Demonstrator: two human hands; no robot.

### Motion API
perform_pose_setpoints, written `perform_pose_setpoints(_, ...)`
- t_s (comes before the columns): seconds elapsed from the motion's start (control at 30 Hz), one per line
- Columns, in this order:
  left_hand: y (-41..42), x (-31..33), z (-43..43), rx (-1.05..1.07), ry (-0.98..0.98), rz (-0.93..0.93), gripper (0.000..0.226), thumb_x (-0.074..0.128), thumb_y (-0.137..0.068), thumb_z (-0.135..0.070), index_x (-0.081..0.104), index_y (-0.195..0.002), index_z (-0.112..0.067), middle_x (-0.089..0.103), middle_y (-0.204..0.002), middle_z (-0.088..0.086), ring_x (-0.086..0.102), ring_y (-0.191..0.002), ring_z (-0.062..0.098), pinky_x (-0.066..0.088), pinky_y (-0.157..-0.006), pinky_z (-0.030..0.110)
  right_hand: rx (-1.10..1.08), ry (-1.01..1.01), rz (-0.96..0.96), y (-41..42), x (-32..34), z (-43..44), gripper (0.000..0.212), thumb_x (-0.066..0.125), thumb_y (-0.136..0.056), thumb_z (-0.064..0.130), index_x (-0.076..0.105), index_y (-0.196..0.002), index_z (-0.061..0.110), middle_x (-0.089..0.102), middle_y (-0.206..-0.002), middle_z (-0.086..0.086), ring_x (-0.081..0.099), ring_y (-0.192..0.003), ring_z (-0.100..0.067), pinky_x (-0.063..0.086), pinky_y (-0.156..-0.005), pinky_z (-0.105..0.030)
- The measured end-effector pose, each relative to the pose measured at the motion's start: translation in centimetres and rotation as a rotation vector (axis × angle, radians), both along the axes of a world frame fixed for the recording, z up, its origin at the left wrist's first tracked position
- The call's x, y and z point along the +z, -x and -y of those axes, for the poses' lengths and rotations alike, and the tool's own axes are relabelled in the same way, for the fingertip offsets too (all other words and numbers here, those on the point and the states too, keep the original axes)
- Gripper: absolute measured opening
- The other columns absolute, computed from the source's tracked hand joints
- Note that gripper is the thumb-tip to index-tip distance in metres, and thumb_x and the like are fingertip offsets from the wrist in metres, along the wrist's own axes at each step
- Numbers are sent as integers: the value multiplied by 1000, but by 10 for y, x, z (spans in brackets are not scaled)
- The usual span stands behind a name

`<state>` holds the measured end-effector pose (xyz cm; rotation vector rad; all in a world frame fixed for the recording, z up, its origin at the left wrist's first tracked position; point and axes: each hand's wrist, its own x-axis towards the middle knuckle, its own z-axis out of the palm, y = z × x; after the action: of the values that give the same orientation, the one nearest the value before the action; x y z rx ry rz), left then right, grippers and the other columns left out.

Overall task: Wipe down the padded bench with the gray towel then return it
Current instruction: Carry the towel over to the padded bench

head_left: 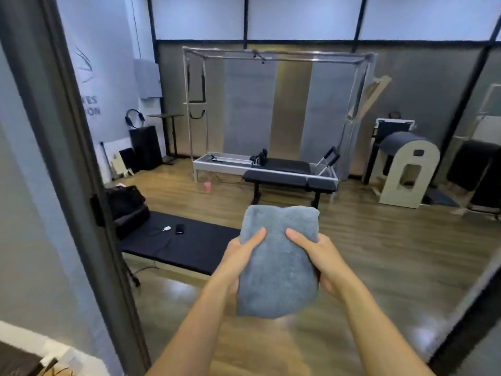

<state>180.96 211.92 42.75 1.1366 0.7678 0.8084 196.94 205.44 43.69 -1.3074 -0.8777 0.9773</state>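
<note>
I hold a folded gray towel [276, 256] out in front of me with both hands, above the wooden floor. My left hand [240, 257] grips its left side, thumb on top. My right hand [318, 257] grips its right side the same way. A black padded bench [287, 179] on black legs stands further off, in the middle of the room, just beyond the towel's top edge. A second low black padded bench [195, 244] lies to the left of my hands, with a phone [179, 229] and a white charger on it.
A dark door frame [81, 185] stands close at my left. Behind the bench is a metal-framed reformer [271, 109]. A barrel-shaped wooden apparatus [409, 172] stands at the right, black bags [124, 202] at the left, a small pink object [208, 187] on the floor.
</note>
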Motion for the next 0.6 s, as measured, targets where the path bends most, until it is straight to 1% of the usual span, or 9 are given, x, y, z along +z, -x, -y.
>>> perform_pose_setpoints(0.1,-61,-3,-115,138,-70,35,23,66,-90,-30,71,-105,-12,77,-94,3,73,-88,18,55,-73,31,18,13,-223,-57,-2,-99,37,65,-89,26,63,-123,12,72,-116,-11,69,-107,-26,52,-94,-43)
perform_pose_setpoints(0.2,-132,4,-211,118,-128,40,20,61,-93,-31,70,-105,-17,77,-96,0,73,-90,16,56,-76,32,27,60,-340,-119,1,-179,42,62,-90,26,60,-129,11,69,-122,-12,66,-112,-27,52,-91,-40)
perform_pose_setpoints(0.3,-211,3,-292,0,-172,29,21,57,-95,-33,70,-107,-23,77,-98,-2,72,-95,16,56,-81,36,-12,94,-340,-186,-5,-254,42,68,-87,27,64,-124,8,70,-119,-16,67,-109,-30,50,-92,-43)
perform_pose_setpoints(0.37,-266,-5,-351,-28,-164,51,21,57,-96,-31,69,-108,-19,77,-99,1,72,-96,17,56,-82,37,-69,72,-325,-235,-12,-309,48,72,-78,28,66,-120,6,71,-116,-17,69,-106,-31,50,-90,-44)
perform_pose_setpoints(0.4,-294,-12,-382,-25,-162,55,21,58,-95,-30,69,-107,-17,77,-99,2,72,-95,17,57,-80,35,-99,61,-320,-260,-16,-338,49,73,-75,27,66,-118,5,71,-114,-18,70,-104,-32,51,-89,-44)
perform_pose_setpoints(0.47,-348,-26,-445,6,-145,44,22,58,-95,-31,70,-104,-14,77,-96,3,73,-91,16,57,-76,31,-143,50,-292,-311,-28,-401,45,76,-75,22,67,-115,5,72,-111,-18,71,-100,-32,51,-88,-44)
perform_pose_setpoints(0.53,-401,-41,-515,53,-133,48,26,55,-96,-34,70,-96,-12,77,-90,2,73,-87,17,58,-76,34,-158,41,-267,-365,-38,-472,42,77,-75,19,67,-113,5,73,-108,-17,71,-99,-32,51,-88,-45)
perform_pose_setpoints(0.6,-452,-51,-586,117,-124,44,30,53,-97,-37,70,-88,-14,76,-82,1,72,-82,17,56,-76,38,-152,47,-247,-417,-42,-546,41,75,-74,20,67,-112,4,74,-107,-17,71,-98,-32,52,-88,-45)
